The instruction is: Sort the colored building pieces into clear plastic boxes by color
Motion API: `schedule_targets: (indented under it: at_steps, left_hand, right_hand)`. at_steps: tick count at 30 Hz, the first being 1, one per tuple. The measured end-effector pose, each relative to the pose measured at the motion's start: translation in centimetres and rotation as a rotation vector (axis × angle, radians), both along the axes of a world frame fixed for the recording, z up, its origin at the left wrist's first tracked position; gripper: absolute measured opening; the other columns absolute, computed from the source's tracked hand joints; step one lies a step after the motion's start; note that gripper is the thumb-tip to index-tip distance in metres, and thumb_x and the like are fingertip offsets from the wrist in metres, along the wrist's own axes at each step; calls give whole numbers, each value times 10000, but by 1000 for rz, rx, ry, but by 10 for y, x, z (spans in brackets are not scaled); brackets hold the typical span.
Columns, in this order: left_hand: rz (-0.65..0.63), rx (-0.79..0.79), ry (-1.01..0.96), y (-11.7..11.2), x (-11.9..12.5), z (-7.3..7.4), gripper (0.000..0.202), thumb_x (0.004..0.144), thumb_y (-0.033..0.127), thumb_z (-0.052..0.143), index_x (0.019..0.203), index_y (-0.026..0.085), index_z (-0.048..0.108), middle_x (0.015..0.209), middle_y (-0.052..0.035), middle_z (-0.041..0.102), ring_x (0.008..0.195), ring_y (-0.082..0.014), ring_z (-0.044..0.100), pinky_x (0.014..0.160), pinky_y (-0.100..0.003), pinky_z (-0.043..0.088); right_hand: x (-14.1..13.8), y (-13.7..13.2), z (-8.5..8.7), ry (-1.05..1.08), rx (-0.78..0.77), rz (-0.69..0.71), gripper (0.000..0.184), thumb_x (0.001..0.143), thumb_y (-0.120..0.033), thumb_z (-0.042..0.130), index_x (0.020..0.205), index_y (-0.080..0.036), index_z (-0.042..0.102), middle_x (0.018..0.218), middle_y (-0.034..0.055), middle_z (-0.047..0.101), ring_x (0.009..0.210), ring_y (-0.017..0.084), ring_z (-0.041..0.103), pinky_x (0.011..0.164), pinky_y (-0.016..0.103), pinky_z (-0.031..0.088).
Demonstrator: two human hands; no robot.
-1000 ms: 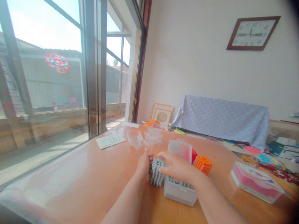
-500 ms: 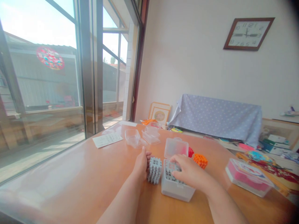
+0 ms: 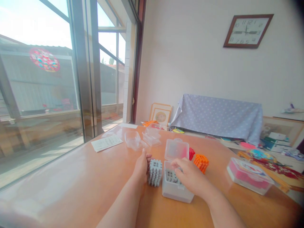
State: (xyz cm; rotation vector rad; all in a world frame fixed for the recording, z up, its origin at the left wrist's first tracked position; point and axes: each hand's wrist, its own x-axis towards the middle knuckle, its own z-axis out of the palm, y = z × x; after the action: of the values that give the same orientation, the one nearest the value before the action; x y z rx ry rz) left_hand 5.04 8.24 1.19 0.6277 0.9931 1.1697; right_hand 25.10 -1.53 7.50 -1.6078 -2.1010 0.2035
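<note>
My left hand [image 3: 141, 166] rests on the orange table [image 3: 95, 177], its fingers curled against a stack of grey lattice pieces [image 3: 155, 172] that stands upright beside it. My right hand [image 3: 188, 175] reaches into a small clear plastic box [image 3: 174, 191] with its lid standing open; the fingers bend down onto grey lattice pieces [image 3: 171, 176] lying inside. Whether the fingers grip a piece is hidden. Behind the box sit a red piece stack [image 3: 191, 153] and an orange piece stack [image 3: 201, 162].
Clear open boxes [image 3: 136, 141] and a printed sheet [image 3: 106, 143] lie near the window. A closed box with pink contents [image 3: 249, 175] sits at the right. A cloth-covered object [image 3: 218, 115], framed pictures and clutter line the far wall.
My right hand moved from the grey stack by my left hand into the open box. The view shifted slightly; my left hand stayed beside the stack.
</note>
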Motion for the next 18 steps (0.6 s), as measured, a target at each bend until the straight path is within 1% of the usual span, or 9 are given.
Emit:
schedule_targets:
  at_steps: [2, 6, 9, 13, 16, 18]
  left_hand:
    - [-2, -1, -4, 0, 0, 0, 619, 859, 722, 443, 1033, 148, 595, 817, -78, 690, 549, -162, 612, 479, -259, 423]
    - [0, -3, -34, 1, 0, -2, 619, 855, 720, 457, 1042, 146, 594, 816, -70, 682, 520, -146, 590, 491, -267, 443]
    - [4, 3, -45, 1, -1, -1, 602, 855, 715, 467, 1025, 151, 590, 794, -62, 674, 490, -132, 565, 473, -258, 430]
    - [8, 13, -57, 0, -1, 1, 570, 865, 694, 474, 987, 150, 590, 785, -67, 670, 512, -140, 589, 483, -259, 444]
    - [4, 24, -66, 2, -1, -1, 567, 869, 689, 474, 995, 147, 588, 801, -79, 675, 553, -157, 626, 516, -275, 483]
    - [-8, 38, -68, 5, -2, -4, 581, 861, 700, 477, 1011, 149, 584, 810, -84, 678, 571, -168, 643, 524, -287, 500]
  right_hand:
    - [-5, -3, 2, -1, -4, 13, 253, 907, -239, 457, 1055, -265, 660, 1018, 40, 658, 971, 202, 597, 867, 305, 415]
    - [-17, -8, 7, -25, -1, 98, 281, 938, -247, 425, 1072, -271, 670, 1063, 37, 682, 1039, 207, 591, 920, 312, 407]
    - [-18, -8, 9, -10, -1, 100, 313, 955, -284, 409, 1126, -265, 670, 1126, 50, 686, 1081, 218, 590, 962, 332, 400]
    - [-2, -5, 13, 144, 20, -7, 370, 966, -408, 391, 1187, -252, 643, 1162, 67, 685, 1102, 233, 599, 951, 348, 431]
    - [18, -5, 15, 314, 125, -135, 403, 951, -497, 404, 1179, -254, 631, 1150, 64, 691, 1085, 230, 609, 942, 348, 445]
    - [33, -5, 8, 465, 193, -235, 419, 944, -539, 400, 1129, -244, 634, 1080, 64, 706, 1009, 220, 633, 907, 341, 465]
